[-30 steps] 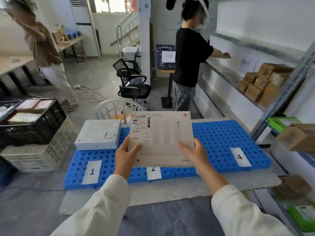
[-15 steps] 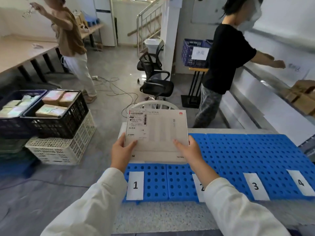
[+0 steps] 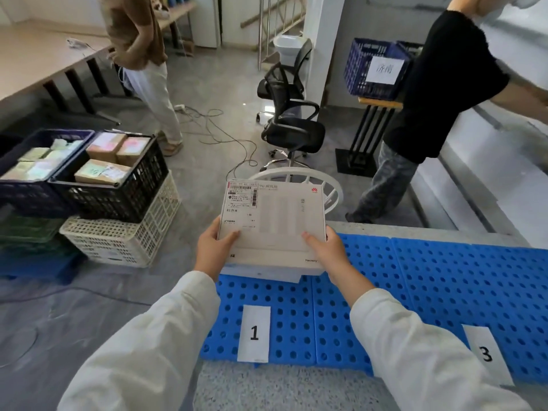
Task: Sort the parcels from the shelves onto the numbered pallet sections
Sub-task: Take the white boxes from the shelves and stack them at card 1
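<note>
I hold a flat white parcel (image 3: 278, 221) with a shipping label at its top left corner. My left hand (image 3: 214, 251) grips its left edge and my right hand (image 3: 325, 251) grips its right edge, thumbs on top. It sits over the far end of the blue pallet (image 3: 415, 286), above the section with the paper label "1" (image 3: 254, 333). Under it shows the edge of another flat white parcel (image 3: 261, 274) lying on that section. A label "3" (image 3: 486, 353) marks a section to the right; my right sleeve hides the one between.
Stacked crates (image 3: 118, 200) with small parcels stand on the floor at left. A white round chair back (image 3: 296, 176) and a black office chair (image 3: 293, 126) are beyond the pallet. One person stands at far left, another in black at right by the shelves (image 3: 486, 161).
The view has swung left and closer to the pallet. The parcel in both hands has moved from over section 2 to over the white parcel on section 1 and come lower.
</note>
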{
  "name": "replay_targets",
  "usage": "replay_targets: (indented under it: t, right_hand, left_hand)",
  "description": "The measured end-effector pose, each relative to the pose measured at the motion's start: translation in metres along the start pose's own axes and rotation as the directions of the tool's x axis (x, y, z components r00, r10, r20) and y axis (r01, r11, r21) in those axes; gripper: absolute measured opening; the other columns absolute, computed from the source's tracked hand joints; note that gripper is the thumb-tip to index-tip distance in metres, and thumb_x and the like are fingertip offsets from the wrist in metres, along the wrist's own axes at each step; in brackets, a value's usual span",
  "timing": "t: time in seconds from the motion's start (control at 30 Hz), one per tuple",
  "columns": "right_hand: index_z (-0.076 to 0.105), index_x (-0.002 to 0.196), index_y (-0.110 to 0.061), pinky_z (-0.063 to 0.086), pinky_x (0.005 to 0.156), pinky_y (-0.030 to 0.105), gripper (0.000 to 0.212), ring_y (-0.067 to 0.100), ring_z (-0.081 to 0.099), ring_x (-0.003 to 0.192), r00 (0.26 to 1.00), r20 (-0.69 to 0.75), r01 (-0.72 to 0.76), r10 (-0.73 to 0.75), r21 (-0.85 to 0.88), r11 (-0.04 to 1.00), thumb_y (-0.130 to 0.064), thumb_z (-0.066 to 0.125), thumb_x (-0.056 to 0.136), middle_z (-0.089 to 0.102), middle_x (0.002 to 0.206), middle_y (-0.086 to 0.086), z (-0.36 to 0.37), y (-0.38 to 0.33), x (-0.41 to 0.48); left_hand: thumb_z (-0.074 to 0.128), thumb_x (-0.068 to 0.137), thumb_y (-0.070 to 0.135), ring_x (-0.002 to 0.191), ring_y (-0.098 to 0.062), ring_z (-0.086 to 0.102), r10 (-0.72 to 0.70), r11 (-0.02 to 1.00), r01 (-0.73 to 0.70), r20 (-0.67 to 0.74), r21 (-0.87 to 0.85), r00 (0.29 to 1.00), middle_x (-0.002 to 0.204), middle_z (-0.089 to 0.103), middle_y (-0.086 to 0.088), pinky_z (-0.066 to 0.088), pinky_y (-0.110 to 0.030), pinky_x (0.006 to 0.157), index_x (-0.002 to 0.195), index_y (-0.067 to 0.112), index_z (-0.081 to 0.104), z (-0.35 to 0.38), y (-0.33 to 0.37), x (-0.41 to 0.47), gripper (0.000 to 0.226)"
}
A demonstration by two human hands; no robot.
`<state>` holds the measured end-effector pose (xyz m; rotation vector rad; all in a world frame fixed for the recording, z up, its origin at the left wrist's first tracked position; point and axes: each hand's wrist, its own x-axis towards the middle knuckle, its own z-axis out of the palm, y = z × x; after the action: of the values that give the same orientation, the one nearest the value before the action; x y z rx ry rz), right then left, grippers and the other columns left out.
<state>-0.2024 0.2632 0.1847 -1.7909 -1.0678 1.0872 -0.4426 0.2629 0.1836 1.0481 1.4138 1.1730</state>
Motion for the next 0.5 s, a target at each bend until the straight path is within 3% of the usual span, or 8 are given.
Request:
replay_targets:
  t: [0.17, 0.33, 0.5]
  right_hand:
    - [0.05, 0.129, -0.023, 0.047, 0.077, 0.031, 0.036, 0.016, 0.057, 0.097, 0.997, 0.036, -0.069, 0.07, -0.049, 0.996, -0.029, 0.037, 0.096, 0.061, 0.118, 0.0, 0.01, -0.003, 0.038]
    - [0.05, 0.128, -0.023, 0.051, 0.081, 0.034, 0.034, 0.015, 0.058, 0.095, 0.99, 0.08, -0.113, 0.119, -0.08, 0.99, -0.028, 0.041, 0.096, 0.06, 0.111, -0.004, 0.018, 0.009, 0.067]
    - [0.048, 0.13, -0.021, 0.052, 0.087, 0.037, 0.035, 0.017, 0.059, 0.099, 0.972, 0.148, -0.17, 0.182, -0.093, 0.981, -0.027, 0.041, 0.096, 0.06, 0.116, -0.002, 0.03, 0.023, 0.085]
  left_hand:
    - [0.064, 0.089, 0.018, 0.102, -0.007, 0.065, -0.049, 0.998, 0.049, -0.005, 0.037, 0.999, 0.112, 0.069, 0.013, 0.054, -0.034, 0.09, 0.126, 0.03, 0.06, 0.008, -0.007, 0.034, 0.039]
    - [0.065, 0.088, 0.022, 0.1, -0.006, 0.066, -0.086, 0.99, 0.087, -0.018, 0.114, 0.996, 0.107, 0.07, 0.016, 0.055, -0.032, 0.086, 0.118, 0.035, 0.063, 0.011, -0.023, 0.061, 0.034]
    - [0.067, 0.087, 0.021, 0.099, -0.003, 0.065, -0.12, 0.982, 0.124, -0.033, 0.141, 0.992, 0.107, 0.07, 0.017, 0.052, -0.02, 0.076, 0.119, 0.036, 0.063, 0.01, -0.039, 0.078, 0.035]
